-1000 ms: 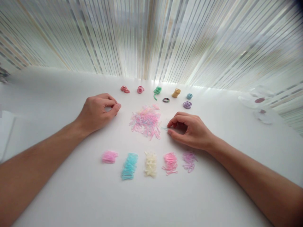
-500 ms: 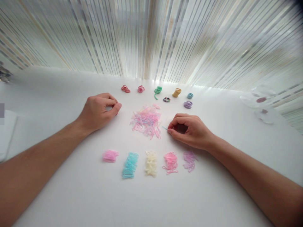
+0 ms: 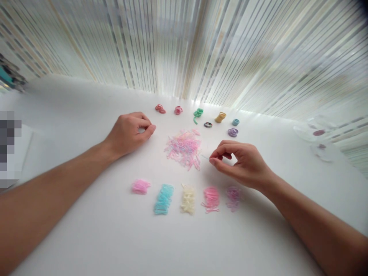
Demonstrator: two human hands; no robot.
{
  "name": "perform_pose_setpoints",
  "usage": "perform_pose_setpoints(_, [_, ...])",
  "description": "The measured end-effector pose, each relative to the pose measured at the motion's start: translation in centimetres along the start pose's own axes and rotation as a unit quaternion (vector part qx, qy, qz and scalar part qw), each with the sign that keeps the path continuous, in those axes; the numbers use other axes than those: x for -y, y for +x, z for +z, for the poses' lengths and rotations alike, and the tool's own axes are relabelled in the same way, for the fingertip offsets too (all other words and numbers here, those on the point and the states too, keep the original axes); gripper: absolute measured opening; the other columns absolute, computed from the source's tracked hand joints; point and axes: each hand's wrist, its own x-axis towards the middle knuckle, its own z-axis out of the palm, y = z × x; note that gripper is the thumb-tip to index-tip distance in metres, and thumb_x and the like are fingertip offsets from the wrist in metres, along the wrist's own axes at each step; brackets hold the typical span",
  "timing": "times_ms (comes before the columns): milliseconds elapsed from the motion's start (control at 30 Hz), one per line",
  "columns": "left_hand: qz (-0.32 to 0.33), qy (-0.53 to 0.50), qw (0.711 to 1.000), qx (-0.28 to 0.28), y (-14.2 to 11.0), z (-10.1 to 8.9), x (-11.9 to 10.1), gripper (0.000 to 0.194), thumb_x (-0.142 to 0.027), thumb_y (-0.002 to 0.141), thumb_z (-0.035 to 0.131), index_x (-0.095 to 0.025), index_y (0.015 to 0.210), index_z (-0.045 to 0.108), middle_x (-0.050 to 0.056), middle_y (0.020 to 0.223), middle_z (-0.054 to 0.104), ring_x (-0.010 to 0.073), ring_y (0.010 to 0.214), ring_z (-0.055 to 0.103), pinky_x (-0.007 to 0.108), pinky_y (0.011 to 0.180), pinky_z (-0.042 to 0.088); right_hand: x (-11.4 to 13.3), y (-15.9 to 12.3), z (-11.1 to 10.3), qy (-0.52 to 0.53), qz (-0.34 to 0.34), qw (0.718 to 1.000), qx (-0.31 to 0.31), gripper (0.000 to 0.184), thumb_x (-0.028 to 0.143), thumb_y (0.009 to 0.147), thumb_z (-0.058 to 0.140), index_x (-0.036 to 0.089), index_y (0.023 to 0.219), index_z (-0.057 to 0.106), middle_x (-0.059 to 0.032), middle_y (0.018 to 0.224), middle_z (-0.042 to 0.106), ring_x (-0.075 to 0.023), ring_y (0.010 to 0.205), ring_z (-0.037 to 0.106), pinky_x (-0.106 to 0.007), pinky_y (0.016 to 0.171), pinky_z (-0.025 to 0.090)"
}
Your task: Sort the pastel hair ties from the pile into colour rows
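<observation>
Pale-blue thin rubbery band [image 3: 205, 156]: pinched by right hand [image 3: 249, 163], just beside loose pastel band heap [image 3: 184, 148]; fingers hide its other end | left hand [image 3: 130, 130]: curled narrow, inside hidden | white object [image 3: 24, 153]: cut off, unclear

No readable text, labels, brands, numbers or signs anywhere.

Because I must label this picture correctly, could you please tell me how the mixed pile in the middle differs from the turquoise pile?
The mixed pile shows pinks and other pale tones, while the turquoise pile is one colour. The mixed pile is wider and loosely scattered; the turquoise pile is a narrower, neater stack. Both are heaps of thin pieces on the white table.
</observation>
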Motion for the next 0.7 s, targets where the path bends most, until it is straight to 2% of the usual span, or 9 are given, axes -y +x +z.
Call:
perform_pose_setpoints(200, [-0.005, -0.005, 1.000, 0.004, 0.0, 0.1, 0.0, 0.041, -0.043, 0.098, 0.055, -0.023, 0.065, 0.069, 0.008, 0.095, 0.081, 0.0220, 0.088, 0.074, 0.037, 0.094, 0.056, 3.9, 0.2, 0.4, 0.010, 0.015, 0.999, 0.045, 0.015, 0.013, 0.090, 0.075, 0.022, 0.079, 0.079, -0.0009, 0.072, 0.074, -0.0132, 0.062, 0.061, -0.026, 0.055, 0.048])
perform_pose_setpoints(367, [-0.001, -0.006, 1.000, 0.002, 0.0, 0.3, 0.0, 0.042, -0.045, 0.098, 0.054, -0.022, 0.067, 0.072, 0.008, 0.095, 0.080, 0.0217, 0.088, 0.073, 0.038, 0.093, 0.056, 6.6, 0.1, 1.5, 0.042, 0.029, 0.995, 0.088, 0.015, 0.012, 0.092, 0.074, 0.021, 0.081, 0.081, -0.0010, 0.072, 0.074, -0.0127, 0.063, 0.064, -0.023, 0.049, 0.046])
perform_pose_setpoints(500, [0.011, -0.009, 1.000, -0.008, 0.0, 0.5, 0.2, 0.043, -0.045, 0.098, 0.055, -0.022, 0.067, 0.073, 0.008, 0.093, 0.080, 0.0208, 0.087, 0.072, 0.037, 0.092, 0.056, 7.5, 0.1, 2.8, 0.032, 0.008, 0.992, 0.118, 0.016, 0.012, 0.095, 0.075, 0.022, 0.084, 0.081, -0.0008, 0.075, 0.075, -0.0126, 0.063, 0.066, -0.025, 0.055, 0.050])
perform_pose_setpoints(700, [0.013, -0.009, 1.000, -0.014, 0.0, 0.7, 0.3, 0.040, -0.043, 0.098, 0.057, -0.021, 0.070, 0.075, 0.007, 0.094, 0.081, 0.0208, 0.087, 0.074, 0.036, 0.092, 0.057, 7.6, 0.0, 4.2, -0.020, -0.060, 0.990, 0.126, 0.014, 0.014, 0.099, 0.075, 0.022, 0.090, 0.081, -0.0018, 0.079, 0.077, -0.0151, 0.069, 0.068, -0.029, 0.067, 0.052])
